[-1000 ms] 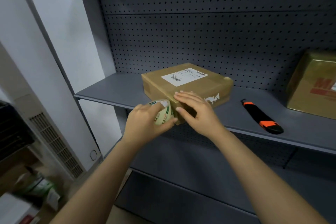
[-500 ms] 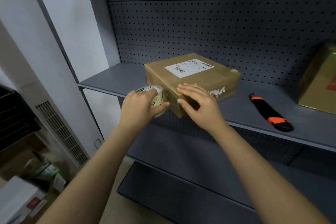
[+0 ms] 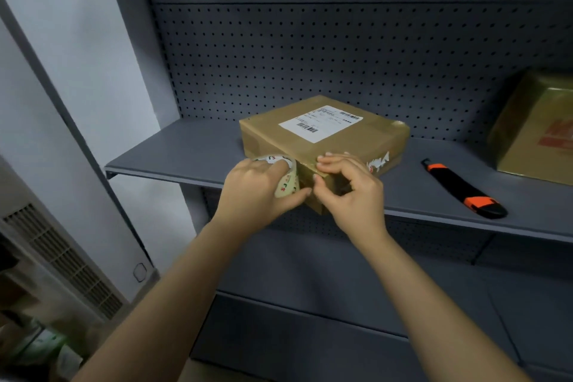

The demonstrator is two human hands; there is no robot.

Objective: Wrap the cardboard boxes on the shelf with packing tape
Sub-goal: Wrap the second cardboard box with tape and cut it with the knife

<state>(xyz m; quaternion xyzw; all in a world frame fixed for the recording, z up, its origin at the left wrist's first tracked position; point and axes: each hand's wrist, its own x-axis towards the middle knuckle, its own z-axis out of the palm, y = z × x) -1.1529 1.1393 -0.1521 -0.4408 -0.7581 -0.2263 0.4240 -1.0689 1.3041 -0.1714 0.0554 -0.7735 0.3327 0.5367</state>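
Tape roll (image 3: 286,184) sits gripped in the left hand (image 3: 257,192) against the near corner of the cardboard box (image 3: 322,139) on the shelf (image 3: 186,158), while the right hand (image 3: 347,192), fingers curled, presses the corner, probably to anchor the strip.

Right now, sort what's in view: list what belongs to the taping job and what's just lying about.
In the job:
- labelled cardboard box
- tape roll in left hand
- right hand on box corner
- second box, far right
- utility knife

Lying about:
- clutter on floor, lower left
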